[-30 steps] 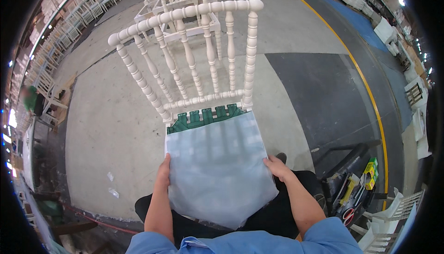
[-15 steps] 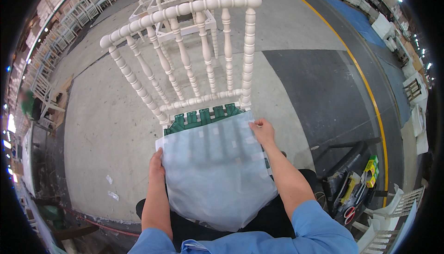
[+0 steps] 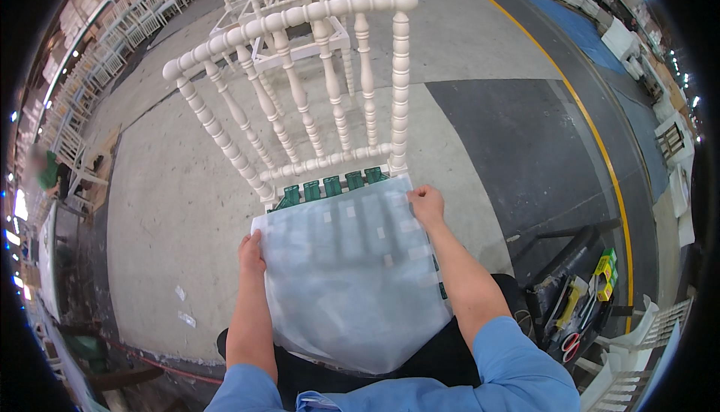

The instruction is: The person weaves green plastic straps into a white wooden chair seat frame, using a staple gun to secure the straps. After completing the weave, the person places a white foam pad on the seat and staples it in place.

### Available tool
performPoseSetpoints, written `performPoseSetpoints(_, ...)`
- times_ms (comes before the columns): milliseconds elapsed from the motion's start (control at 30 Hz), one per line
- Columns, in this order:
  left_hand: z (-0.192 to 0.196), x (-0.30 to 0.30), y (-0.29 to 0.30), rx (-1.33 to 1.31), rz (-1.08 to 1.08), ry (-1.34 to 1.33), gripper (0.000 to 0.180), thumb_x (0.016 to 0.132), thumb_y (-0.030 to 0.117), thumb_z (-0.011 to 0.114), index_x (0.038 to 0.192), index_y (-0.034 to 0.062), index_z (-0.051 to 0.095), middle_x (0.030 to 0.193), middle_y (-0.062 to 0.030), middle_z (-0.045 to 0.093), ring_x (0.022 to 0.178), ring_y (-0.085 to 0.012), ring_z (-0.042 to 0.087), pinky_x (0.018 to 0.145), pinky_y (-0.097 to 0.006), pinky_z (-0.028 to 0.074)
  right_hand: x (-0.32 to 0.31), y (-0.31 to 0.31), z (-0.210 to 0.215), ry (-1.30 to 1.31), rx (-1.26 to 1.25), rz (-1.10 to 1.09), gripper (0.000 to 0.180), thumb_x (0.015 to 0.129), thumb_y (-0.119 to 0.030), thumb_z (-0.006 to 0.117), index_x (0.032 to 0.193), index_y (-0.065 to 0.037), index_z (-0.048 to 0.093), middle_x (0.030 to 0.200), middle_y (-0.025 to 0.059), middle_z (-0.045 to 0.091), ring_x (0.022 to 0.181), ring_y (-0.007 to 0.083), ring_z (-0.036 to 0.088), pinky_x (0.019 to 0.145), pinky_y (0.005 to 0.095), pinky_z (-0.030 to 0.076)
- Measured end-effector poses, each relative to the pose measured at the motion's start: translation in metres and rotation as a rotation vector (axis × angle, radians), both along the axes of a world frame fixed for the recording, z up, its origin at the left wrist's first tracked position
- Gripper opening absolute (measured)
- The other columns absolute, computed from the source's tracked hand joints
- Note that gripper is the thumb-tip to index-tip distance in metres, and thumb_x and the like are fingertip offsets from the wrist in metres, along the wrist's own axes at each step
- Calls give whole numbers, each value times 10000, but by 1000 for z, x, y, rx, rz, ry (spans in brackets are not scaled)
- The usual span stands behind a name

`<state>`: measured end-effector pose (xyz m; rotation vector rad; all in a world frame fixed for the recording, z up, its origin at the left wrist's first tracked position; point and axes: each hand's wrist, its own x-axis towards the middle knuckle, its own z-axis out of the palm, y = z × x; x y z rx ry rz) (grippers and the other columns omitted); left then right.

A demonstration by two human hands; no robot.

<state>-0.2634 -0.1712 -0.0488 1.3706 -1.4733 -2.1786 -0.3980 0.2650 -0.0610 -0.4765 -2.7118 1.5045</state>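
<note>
A white chair (image 3: 292, 16) with turned spindles stands before me, its back at the far side. Over its seat lies a thin, translucent pale sheet (image 3: 341, 284). Green webbing straps (image 3: 332, 185) show in a strip beyond the sheet's far edge and faintly through it. My left hand (image 3: 252, 253) pinches the sheet's left edge near the far left corner. At the opposite side, my right hand (image 3: 427, 206) is closed on the sheet's right edge near the far right corner. The near part of the sheet hangs loosely toward my lap.
To my right, a dark stand (image 3: 562, 262) holds red-handled scissors (image 3: 571, 347), a yellow-handled tool (image 3: 571, 303) and a green-yellow box (image 3: 606, 274). More white chairs (image 3: 259, 59) stand beyond this one. At the far left is another person (image 3: 46, 172).
The sheet's far left corner has shifted left along with my left hand, and the sheet lies wider over the seat. My right hand has barely moved.
</note>
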Motion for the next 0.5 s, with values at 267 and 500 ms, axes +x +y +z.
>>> performPoseSetpoints(267,-4,-1,-1,-104,10,37,319,996,162,747,1211,-43,632,1110,-130,712,983,-240,684,878,-399,567,-6,3,0,-131,-56,-42,200,825,-170,870,844,-35,722,808,64,721,720,173,636,677,361,524)
performPoseSetpoints(500,4,3,8,-561,-41,-248,341,976,183,737,1208,-44,631,1134,-180,693,1058,-310,671,963,-429,536,-7,6,-3,-108,-233,-16,193,825,-104,874,865,-29,700,810,53,691,724,159,610,656,350,506)
